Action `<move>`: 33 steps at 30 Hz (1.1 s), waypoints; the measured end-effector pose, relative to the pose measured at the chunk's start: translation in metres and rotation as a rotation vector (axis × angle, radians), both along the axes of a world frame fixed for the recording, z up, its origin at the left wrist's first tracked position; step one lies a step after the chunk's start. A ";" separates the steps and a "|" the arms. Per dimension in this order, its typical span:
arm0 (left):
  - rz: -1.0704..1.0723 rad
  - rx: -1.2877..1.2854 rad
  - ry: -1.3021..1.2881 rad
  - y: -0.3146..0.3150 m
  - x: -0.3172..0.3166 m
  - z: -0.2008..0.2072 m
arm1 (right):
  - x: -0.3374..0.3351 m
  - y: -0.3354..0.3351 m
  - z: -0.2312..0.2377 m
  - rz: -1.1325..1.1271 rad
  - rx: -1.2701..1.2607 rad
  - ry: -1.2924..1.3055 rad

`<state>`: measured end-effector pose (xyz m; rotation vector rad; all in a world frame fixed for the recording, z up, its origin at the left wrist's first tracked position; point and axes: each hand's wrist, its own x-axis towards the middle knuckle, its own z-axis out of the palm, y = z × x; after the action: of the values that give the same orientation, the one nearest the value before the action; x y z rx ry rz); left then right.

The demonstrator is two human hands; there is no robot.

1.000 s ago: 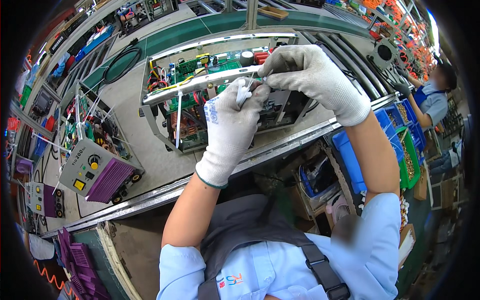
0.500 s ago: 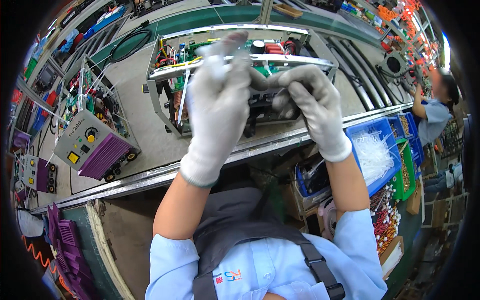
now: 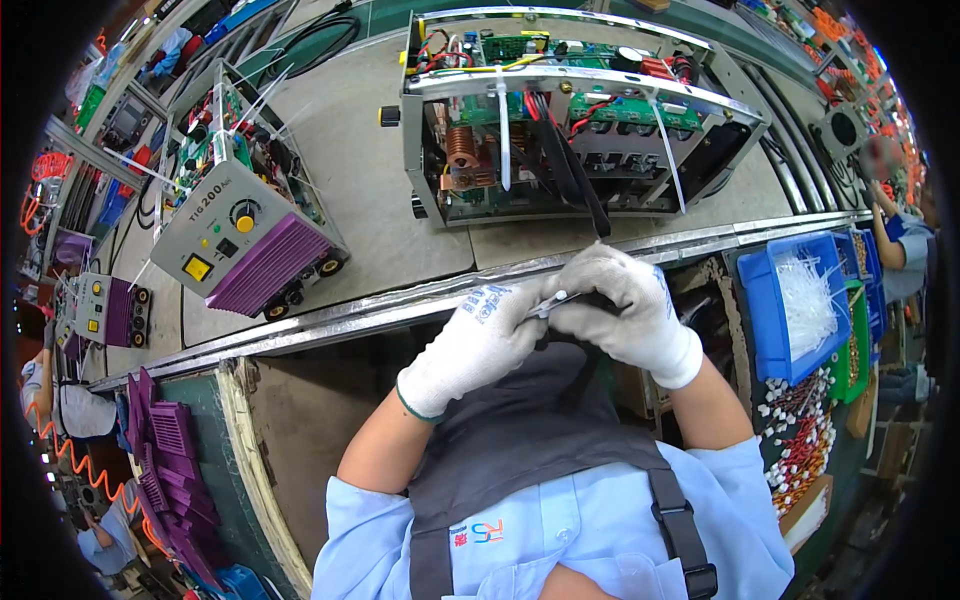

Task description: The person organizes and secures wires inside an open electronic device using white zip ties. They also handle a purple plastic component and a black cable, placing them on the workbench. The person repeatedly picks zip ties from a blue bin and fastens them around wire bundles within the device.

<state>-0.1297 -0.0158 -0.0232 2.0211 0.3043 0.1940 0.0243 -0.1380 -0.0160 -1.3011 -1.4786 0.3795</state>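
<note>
At the near rail of the bench, pinches a small pale piece between the gloved fingertips of left hand and right hand. Slants its long axis from lower left to upper right, white end up. Has bare bench left of the open chassis. Faces black cables hanging toward right hand, with a blue bin rightward and a purple-fronted unit leftward.
</note>
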 end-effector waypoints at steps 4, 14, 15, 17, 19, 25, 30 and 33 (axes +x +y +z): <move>-0.034 -0.159 -0.005 0.000 -0.002 -0.002 | 0.001 0.000 -0.001 -0.001 0.012 -0.138; -0.108 -0.373 0.121 -0.017 0.002 -0.010 | 0.002 -0.004 0.015 0.137 -0.254 -0.019; -0.091 -0.384 0.102 -0.018 0.000 -0.005 | 0.006 -0.006 0.014 0.139 -0.250 0.075; -0.095 -0.359 0.065 -0.016 -0.003 0.001 | 0.013 -0.011 0.008 0.110 -0.200 0.235; -0.094 -0.301 -0.020 -0.014 -0.004 -0.004 | 0.010 -0.018 0.007 0.066 -0.186 0.427; 0.024 0.098 -0.327 -0.014 -0.011 -0.043 | 0.006 -0.018 0.015 -0.065 -0.044 0.586; 0.492 -0.102 -0.385 0.017 -0.022 0.005 | 0.028 -0.029 0.032 -0.163 -0.002 0.496; 0.180 0.016 -0.434 -0.005 -0.005 0.020 | 0.018 -0.016 0.028 -0.064 -0.031 0.452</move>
<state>-0.1346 -0.0207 -0.0035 1.9075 0.2080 0.7370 0.0428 -0.1544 0.0122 -1.1882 -1.0523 0.6113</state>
